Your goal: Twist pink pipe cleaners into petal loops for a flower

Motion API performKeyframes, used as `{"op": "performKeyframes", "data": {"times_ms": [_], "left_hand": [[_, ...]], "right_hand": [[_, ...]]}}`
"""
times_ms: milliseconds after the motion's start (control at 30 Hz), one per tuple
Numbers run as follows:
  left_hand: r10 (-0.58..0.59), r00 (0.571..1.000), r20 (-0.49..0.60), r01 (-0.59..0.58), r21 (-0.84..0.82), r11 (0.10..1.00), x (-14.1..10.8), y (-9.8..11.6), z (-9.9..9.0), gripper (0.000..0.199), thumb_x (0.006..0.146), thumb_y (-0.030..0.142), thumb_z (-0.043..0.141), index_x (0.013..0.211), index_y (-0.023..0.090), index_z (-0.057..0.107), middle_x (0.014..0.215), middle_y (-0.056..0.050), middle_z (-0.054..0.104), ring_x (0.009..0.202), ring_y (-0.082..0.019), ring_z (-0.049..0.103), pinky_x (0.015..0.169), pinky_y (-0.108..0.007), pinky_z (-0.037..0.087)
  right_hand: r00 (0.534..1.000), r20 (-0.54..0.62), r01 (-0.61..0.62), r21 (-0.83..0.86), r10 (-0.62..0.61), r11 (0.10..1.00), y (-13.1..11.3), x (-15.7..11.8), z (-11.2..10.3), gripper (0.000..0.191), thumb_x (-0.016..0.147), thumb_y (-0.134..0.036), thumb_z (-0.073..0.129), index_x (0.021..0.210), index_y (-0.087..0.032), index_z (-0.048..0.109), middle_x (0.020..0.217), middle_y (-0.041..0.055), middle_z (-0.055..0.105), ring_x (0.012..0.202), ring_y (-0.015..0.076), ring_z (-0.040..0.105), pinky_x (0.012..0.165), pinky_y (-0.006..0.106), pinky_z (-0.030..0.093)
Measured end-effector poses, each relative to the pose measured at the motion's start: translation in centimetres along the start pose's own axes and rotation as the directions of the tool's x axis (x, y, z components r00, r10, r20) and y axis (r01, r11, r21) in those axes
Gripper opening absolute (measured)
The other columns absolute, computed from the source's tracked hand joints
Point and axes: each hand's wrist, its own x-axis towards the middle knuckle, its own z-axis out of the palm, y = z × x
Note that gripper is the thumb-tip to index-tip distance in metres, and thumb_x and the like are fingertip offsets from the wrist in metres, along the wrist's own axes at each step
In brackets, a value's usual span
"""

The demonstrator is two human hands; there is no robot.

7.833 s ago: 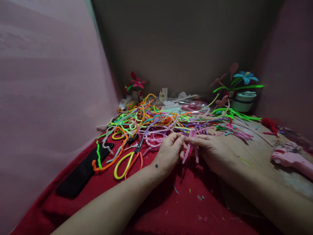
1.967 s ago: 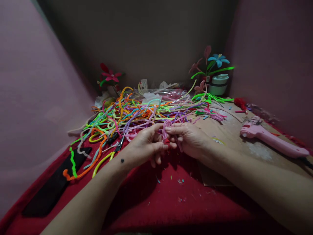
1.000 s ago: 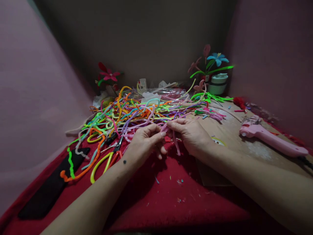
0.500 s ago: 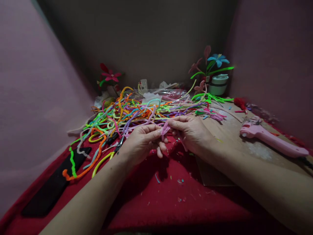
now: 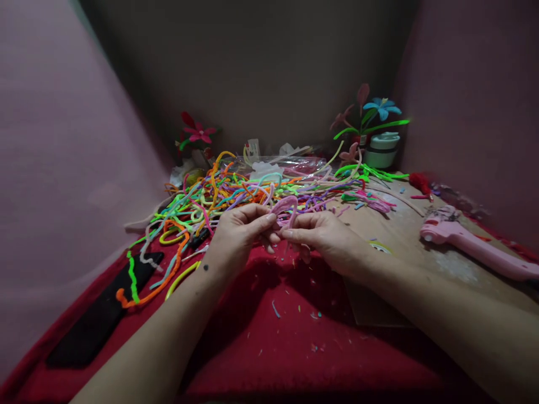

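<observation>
A pink pipe cleaner [image 5: 286,203], bent into a loop, stands up between my two hands above the red cloth. My left hand [image 5: 248,227] pinches its left side between thumb and fingertips. On the other side, my right hand [image 5: 315,233] grips the lower right part with thumb and forefinger. The fingertips of both hands come close together under the loop. Just behind them lies a tangled heap of pipe cleaners [image 5: 236,188] in many colours. Yellow-handled scissors [image 5: 183,278] lie partly hidden behind my left forearm.
A pink hot glue gun [image 5: 467,241] rests on a brown board [image 5: 404,224] at right. Pipe-cleaner flowers [image 5: 381,106] and a pale green pot [image 5: 382,151] stand behind. A flat black object [image 5: 101,317] lies at left. Small scraps dot the red cloth [image 5: 290,348].
The pink pipe cleaner, bunched between the fingers before, now opens into a raised loop. My right hand has shifted slightly lower. The whole view has moved a little.
</observation>
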Motion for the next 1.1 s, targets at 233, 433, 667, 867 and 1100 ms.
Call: {"op": "performKeyframes", "data": {"times_ms": [233, 433, 667, 867, 1100], "left_hand": [[0.074, 0.997, -0.034, -0.069, 0.14, 0.988, -0.3, -0.1, 0.7, 0.008, 0.073, 0.02, 0.06, 0.072, 0.012, 0.061, 0.054, 0.001, 0.061, 0.044, -0.009, 0.055, 0.045, -0.02, 0.046], [0.088, 0.995, -0.043, -0.08, 0.156, 0.984, -0.3, -0.4, 0.9, 0.005, 0.072, 0.015, 0.059, 0.068, 0.012, 0.058, 0.054, 0.001, 0.06, 0.045, -0.01, 0.056, 0.042, -0.02, 0.047], [0.079, 0.996, -0.037, -0.072, 0.154, 0.985, -0.2, -0.7, 0.8, 0.006, 0.073, 0.015, 0.058, 0.069, 0.011, 0.056, 0.059, -0.002, 0.063, 0.047, -0.012, 0.058, 0.043, -0.023, 0.048], [0.077, 0.996, -0.038, -0.07, 0.154, 0.986, -0.1, -0.6, 0.6, 0.007, 0.073, 0.015, 0.057, 0.068, 0.011, 0.056, 0.054, -0.001, 0.061, 0.045, -0.01, 0.057, 0.042, -0.021, 0.047], [0.083, 0.996, -0.045, -0.075, 0.154, 0.985, -0.4, -0.5, 1.2, 0.007, 0.071, 0.014, 0.058, 0.065, 0.011, 0.055, 0.05, 0.001, 0.06, 0.041, -0.01, 0.055, 0.039, -0.021, 0.046]], "right_hand": [[0.984, -0.089, 0.168, 0.164, -0.155, 0.972, -0.1, 0.2, 0.1, 0.013, 0.072, -0.024, 0.064, 0.069, -0.014, 0.056, 0.065, 0.0014, 0.063, 0.051, 0.0085, 0.055, 0.05, 0.023, 0.046], [0.948, -0.227, 0.252, 0.118, -0.221, 0.96, -0.3, 0.0, 0.5, 0.011, 0.076, -0.024, 0.059, 0.073, -0.016, 0.052, 0.057, -0.0013, 0.06, 0.044, 0.0083, 0.054, 0.043, 0.02, 0.044], [0.999, 0.018, 0.019, 0.375, -0.028, 0.927, 0.1, 0.3, 0.4, 0.008, 0.068, -0.015, 0.064, 0.071, -0.013, 0.057, 0.061, 0.0011, 0.064, 0.044, 0.0093, 0.057, 0.04, 0.02, 0.048], [0.994, -0.076, 0.101, 0.383, -0.078, 0.918, -0.1, 0.0, 0.4, 0.012, 0.066, -0.018, 0.071, 0.069, -0.011, 0.062, 0.059, 0.0029, 0.065, 0.054, 0.0124, 0.064, 0.052, 0.022, 0.053], [0.941, -0.275, 0.3, 0.395, -0.199, 0.869, -0.3, 0.3, 0.3, 0.013, 0.067, -0.018, 0.07, 0.069, -0.016, 0.058, 0.064, 0.0002, 0.067, 0.06, 0.0154, 0.067, 0.065, 0.031, 0.057]]}}
